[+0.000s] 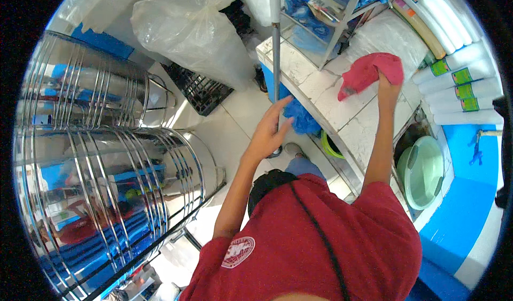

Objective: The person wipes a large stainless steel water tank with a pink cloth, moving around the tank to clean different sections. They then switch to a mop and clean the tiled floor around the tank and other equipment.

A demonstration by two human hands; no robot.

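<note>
A red cloth hangs over the white tiled counter, bunched at its right end. My right hand grips it there, mostly hidden under the fabric, and its free end trails left across the tiles. My left hand is in the air left of the counter's edge, fingers apart and nothing in it. Just beyond those fingers stands a grey metal pole; I cannot tell whether they touch it.
Right of my right arm, a pale green basin sits in a sink recess. White rolls line the counter's back. A wire shelf stands at its far end. Large chrome-wire racks fill the left; a black crate and plastic sack are on the floor.
</note>
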